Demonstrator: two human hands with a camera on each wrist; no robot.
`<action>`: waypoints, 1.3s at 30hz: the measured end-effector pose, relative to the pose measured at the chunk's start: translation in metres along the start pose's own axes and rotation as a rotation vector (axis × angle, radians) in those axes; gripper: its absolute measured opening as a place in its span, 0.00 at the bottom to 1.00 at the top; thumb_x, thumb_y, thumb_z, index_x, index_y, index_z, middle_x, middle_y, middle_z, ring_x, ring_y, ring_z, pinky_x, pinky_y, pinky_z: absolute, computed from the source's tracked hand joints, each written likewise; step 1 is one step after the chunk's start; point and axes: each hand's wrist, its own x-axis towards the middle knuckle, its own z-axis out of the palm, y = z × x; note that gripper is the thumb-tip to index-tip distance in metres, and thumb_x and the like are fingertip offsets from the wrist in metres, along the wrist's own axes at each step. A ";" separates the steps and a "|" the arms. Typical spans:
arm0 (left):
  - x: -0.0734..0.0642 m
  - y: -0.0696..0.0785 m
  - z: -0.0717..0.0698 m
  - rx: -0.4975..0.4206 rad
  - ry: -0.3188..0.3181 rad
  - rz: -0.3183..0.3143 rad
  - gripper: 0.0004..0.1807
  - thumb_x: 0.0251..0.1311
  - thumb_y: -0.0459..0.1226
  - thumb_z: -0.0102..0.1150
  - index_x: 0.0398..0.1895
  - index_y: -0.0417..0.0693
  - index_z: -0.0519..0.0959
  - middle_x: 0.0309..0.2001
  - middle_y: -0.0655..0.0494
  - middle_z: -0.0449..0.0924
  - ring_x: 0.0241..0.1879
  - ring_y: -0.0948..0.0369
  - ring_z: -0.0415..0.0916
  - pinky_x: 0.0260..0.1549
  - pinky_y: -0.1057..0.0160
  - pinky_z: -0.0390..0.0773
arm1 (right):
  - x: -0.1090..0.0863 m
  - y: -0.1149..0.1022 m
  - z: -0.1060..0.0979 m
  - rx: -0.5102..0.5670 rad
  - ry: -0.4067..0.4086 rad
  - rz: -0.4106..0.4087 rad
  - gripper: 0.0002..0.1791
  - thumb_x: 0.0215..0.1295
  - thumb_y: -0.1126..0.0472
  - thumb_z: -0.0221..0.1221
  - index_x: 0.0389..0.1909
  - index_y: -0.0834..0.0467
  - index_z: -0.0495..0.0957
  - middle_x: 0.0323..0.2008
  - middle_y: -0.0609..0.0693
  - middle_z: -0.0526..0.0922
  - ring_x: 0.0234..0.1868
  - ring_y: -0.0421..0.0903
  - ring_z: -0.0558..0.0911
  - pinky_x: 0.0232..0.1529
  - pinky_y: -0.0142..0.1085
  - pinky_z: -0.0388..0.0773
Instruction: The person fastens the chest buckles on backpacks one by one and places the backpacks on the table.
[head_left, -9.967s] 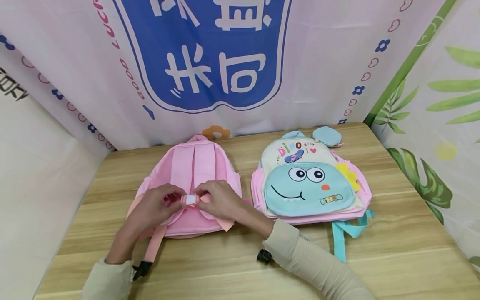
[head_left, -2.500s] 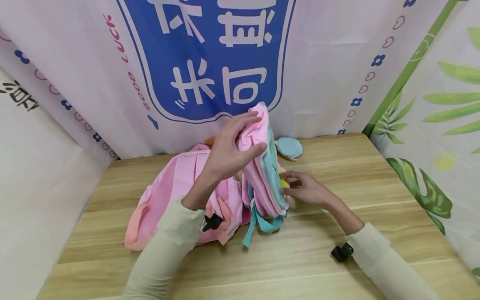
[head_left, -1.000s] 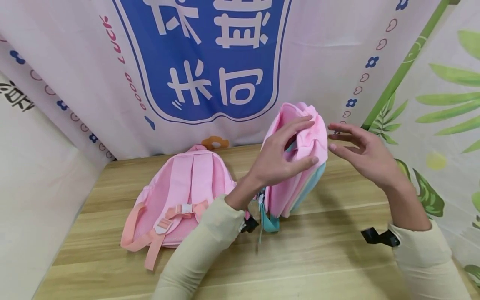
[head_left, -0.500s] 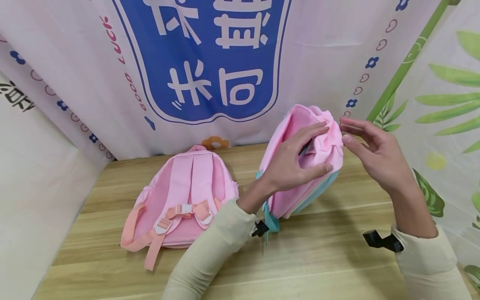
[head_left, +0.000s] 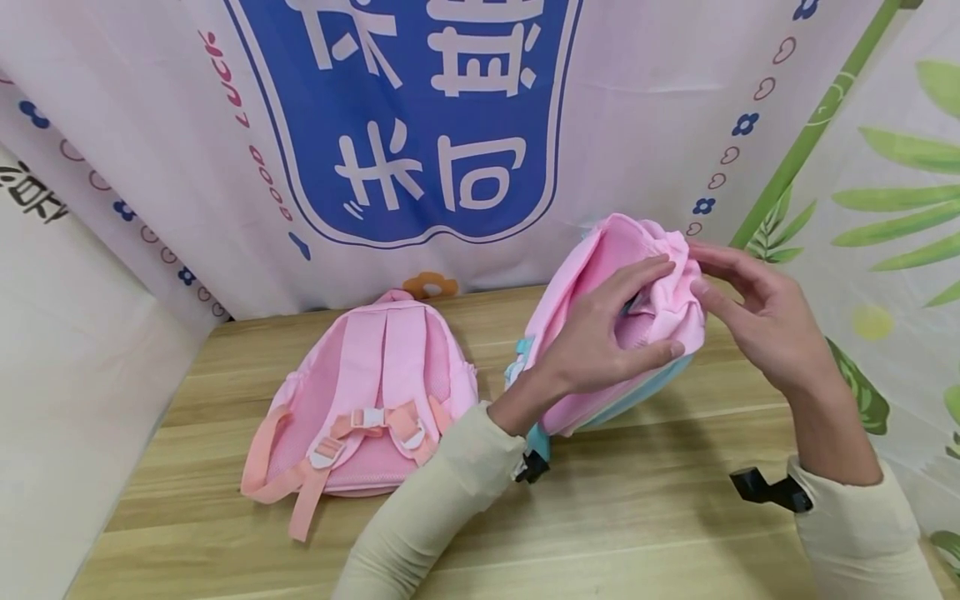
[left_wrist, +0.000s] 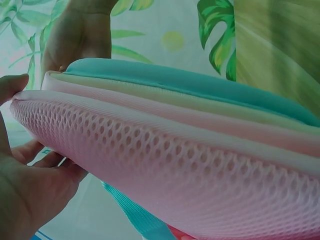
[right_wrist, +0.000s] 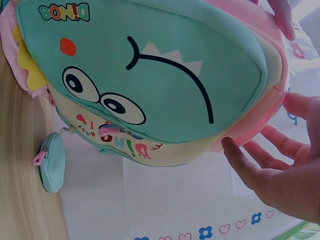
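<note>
A children's backpack (head_left: 577, 292), pink at the back with a teal dinosaur-face front (right_wrist: 165, 65), is raised on its side over the right part of the table. My left hand (head_left: 600, 337) holds its uppermost pink side, thumb on the one edge and fingers on the other. My right hand (head_left: 768, 317) reaches in from the right, fingers loosely bent, its fingertips right at the gathered pink side fabric. Pink mesh padding (left_wrist: 165, 155) of the back fills the left wrist view. A small teal round pouch (right_wrist: 52, 162) hangs from the bag's top in the right wrist view.
To the left, a second pink backpack (head_left: 363, 367) lies back panel up on the wooden table (head_left: 637, 533), its peach straps joined by a white buckle (head_left: 367, 418). Printed cloth (head_left: 630, 125) hangs close behind the table. A black wrist camera (head_left: 768, 487) sits at the right cuff.
The dinosaur backpack, once flat front up, has been lifted, turned on its side and swung right in my left hand. My right hand has come up to its side. The other backpack's chest buckle is released.
</note>
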 end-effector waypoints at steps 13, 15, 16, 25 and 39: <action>0.000 0.000 0.005 0.053 -0.031 -0.058 0.46 0.67 0.49 0.69 0.86 0.54 0.60 0.85 0.61 0.59 0.83 0.68 0.55 0.79 0.69 0.60 | -0.007 0.009 -0.008 0.130 0.023 0.030 0.23 0.78 0.70 0.59 0.71 0.66 0.76 0.64 0.44 0.83 0.64 0.37 0.81 0.59 0.19 0.78; -0.002 -0.001 0.003 0.044 -0.036 -0.071 0.47 0.68 0.49 0.68 0.86 0.53 0.59 0.85 0.60 0.60 0.83 0.68 0.56 0.80 0.67 0.60 | -0.009 0.013 -0.011 0.178 0.030 0.046 0.23 0.78 0.70 0.59 0.71 0.66 0.76 0.63 0.44 0.84 0.63 0.36 0.82 0.58 0.19 0.79; -0.003 -0.002 0.002 0.039 -0.035 -0.075 0.47 0.68 0.49 0.68 0.86 0.53 0.59 0.85 0.60 0.60 0.83 0.67 0.57 0.80 0.65 0.60 | -0.010 0.015 -0.013 0.196 0.034 0.056 0.23 0.78 0.70 0.59 0.71 0.66 0.76 0.63 0.44 0.84 0.62 0.35 0.83 0.57 0.19 0.80; -0.018 -0.015 -0.013 0.061 -0.003 -0.132 0.45 0.66 0.50 0.69 0.84 0.54 0.63 0.83 0.59 0.64 0.84 0.63 0.55 0.83 0.52 0.58 | -0.016 0.031 -0.032 0.228 0.050 0.146 0.23 0.79 0.68 0.58 0.72 0.63 0.75 0.63 0.40 0.84 0.59 0.32 0.85 0.54 0.19 0.81; -0.055 -0.045 -0.033 0.153 0.025 -0.345 0.44 0.67 0.48 0.68 0.84 0.52 0.63 0.82 0.51 0.66 0.80 0.50 0.66 0.76 0.42 0.70 | -0.029 0.059 -0.065 -0.137 -0.007 0.288 0.25 0.81 0.64 0.58 0.75 0.54 0.74 0.58 0.22 0.80 0.53 0.20 0.82 0.48 0.13 0.77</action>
